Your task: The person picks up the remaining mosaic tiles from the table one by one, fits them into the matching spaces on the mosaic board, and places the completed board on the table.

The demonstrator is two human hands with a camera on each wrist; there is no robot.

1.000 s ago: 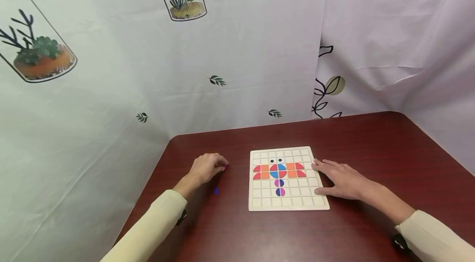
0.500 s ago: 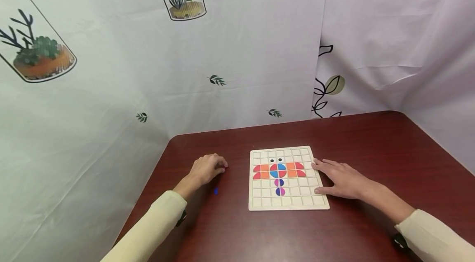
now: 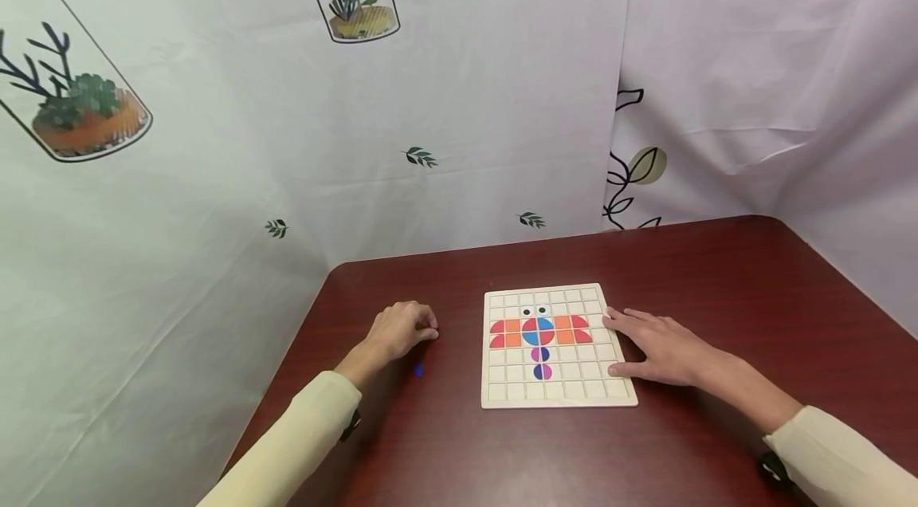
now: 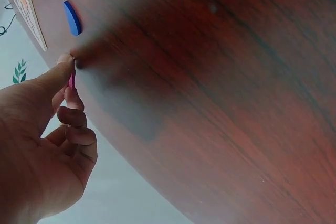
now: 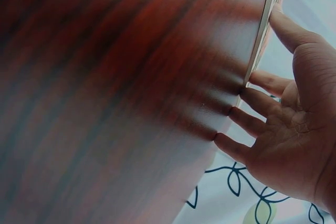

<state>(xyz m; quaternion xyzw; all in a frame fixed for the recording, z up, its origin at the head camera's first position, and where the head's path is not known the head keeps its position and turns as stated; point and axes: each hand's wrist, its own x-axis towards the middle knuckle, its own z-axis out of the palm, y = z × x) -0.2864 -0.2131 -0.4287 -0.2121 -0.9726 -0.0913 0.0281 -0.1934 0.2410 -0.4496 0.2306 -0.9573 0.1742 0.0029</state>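
My left hand [image 3: 396,329] is low over the table, left of the board. Between its thumb and fingers it pinches a thin magenta piece [image 4: 72,81], mostly hidden by the fingertips. On the table nearby lies a dark blue piece with a curved side [image 4: 72,18]. The pale square grid board [image 3: 512,393] carries red, orange, blue, magenta and dark blue pieces, plus two eye tiles, laid out in a winged figure. My right hand [image 3: 663,349] rests at the board's right edge with fingers spread and straight; its thumb and some fingertips touch the rim.
The dark red-brown wooden table [image 3: 559,459] has rounded far corners. Behind it and to the left hangs a white cloth [image 3: 488,92] printed with plants and leaves, close to the table's edges.
The left fingertips have shifted very slightly, and the magenta piece they hold no longer shows in the head view. The board and right hand have stayed put.
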